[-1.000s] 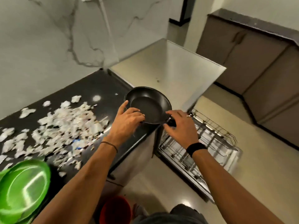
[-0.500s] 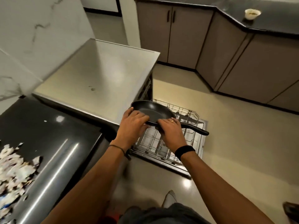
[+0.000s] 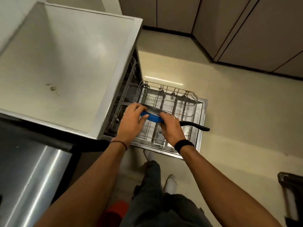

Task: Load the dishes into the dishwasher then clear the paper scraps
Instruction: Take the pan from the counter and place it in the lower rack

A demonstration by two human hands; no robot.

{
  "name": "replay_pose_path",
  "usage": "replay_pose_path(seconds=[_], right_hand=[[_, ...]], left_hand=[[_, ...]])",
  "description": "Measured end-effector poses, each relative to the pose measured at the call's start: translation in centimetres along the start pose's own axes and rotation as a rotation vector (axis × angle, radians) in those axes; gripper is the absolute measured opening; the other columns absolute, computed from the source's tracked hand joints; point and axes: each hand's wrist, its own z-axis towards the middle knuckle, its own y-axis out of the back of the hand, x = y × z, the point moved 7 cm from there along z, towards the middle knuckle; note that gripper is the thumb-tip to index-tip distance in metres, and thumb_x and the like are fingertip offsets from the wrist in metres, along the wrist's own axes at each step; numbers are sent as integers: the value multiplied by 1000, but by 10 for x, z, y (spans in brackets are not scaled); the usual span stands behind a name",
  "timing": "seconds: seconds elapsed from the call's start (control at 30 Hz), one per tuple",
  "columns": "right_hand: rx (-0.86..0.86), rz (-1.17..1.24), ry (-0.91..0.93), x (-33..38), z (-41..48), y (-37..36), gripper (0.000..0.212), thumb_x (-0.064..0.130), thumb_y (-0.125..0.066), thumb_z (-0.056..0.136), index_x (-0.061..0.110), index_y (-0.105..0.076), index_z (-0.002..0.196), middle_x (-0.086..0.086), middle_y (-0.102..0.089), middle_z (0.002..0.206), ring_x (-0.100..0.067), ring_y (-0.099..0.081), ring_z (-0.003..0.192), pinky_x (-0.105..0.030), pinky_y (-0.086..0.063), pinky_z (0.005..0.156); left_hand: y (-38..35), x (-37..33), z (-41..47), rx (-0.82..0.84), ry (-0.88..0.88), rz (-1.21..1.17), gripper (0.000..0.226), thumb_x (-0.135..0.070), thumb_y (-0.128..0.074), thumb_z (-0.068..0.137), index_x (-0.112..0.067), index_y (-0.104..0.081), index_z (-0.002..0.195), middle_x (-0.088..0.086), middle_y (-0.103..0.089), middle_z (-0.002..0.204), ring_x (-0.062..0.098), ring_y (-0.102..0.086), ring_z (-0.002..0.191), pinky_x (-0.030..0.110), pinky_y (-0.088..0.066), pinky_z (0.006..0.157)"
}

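1. The pan (image 3: 151, 118) is held on edge above the rack (image 3: 172, 102), its blue underside toward the camera and its handle (image 3: 195, 126) pointing right, past the rack's side.
2. The left hand (image 3: 131, 122) curls over the pan's left rim, thumb on the blue side. The right hand (image 3: 172, 126) wraps the rim where the handle begins. Two grips likely keep the pan steady while tilted.
3. The tilt probably suits standing it between the rack's wires rather than laying it flat.
4. The rack is drawn out over the lowered door (image 3: 202, 118). No dishes show in it, though the hands hide part of it.
5. A second rack (image 3: 129, 82) sits inside the dishwasher (image 3: 65, 63); its contents cannot be made out.
6. The bench (image 3: 32, 169) lies at lower left; no paper scraps appear in this view, so that step looks not yet begun.
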Motion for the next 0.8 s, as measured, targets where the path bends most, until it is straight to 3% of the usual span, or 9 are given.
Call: replay_pose_path(seconds=[0.07,0.2,0.33,0.43,0.57,0.7,0.8], right_hand=[[32,12,-34,-17,20,-16,28,0,-59,92,22,-56,110,1,-60,98,-26,-55,96,-57,-46,93],[112,7,-79,-44,65,-60,29,-1,-58,93,17,-59,115,-4,-61,101,-30,-54,102,-56,-43,96],[187,24,-134,-75,107,-113,32,-5,-57,91,14,-59,117,-8,-60,106,-32,-51,107,-54,-42,98],[211,53,-144,-107,135,-150,39,-5,-59,89,14,-59,123,-10,-59,108,-32,-52,106,-50,-45,95],[244,116,-124,-152,165,-197,26,2,-54,97,12,-58,121,-11,-57,104,-31,-52,101,-44,-45,87],[275,170,-109,-193,192,-241,22,7,-52,100,11,-57,121,-12,-57,101,-31,-51,99,-43,-44,85],[332,231,-121,-212,207,-269,21,11,-50,101,15,-56,121,-9,-58,102,-26,-52,96,-42,-46,84]], left_hand=[[-24,19,16,53,33,-39,29,-23,-63,99,-8,-63,124,7,-55,129,23,-53,120,45,-47,106],[-69,59,36,107,188,-167,29,-24,-60,101,-12,-56,127,4,-36,150,11,-47,118,30,-45,102],[-118,108,59,77,312,-181,25,-20,-63,99,-11,-57,122,4,-33,154,17,-46,127,27,-44,91],[-154,142,81,65,341,-184,23,-16,-65,98,-11,-58,120,4,-32,157,12,-41,132,21,-37,100],[-200,182,107,56,336,-169,23,-14,-66,96,-13,-58,118,3,-34,155,14,-44,132,15,-36,101],[-241,217,125,61,346,-118,24,-14,-67,95,-12,-59,118,6,-35,154,16,-44,133,23,-38,105],[-263,238,135,85,344,-66,26,-16,-67,95,-11,-59,119,9,-38,151,26,-45,134,37,-48,104]])
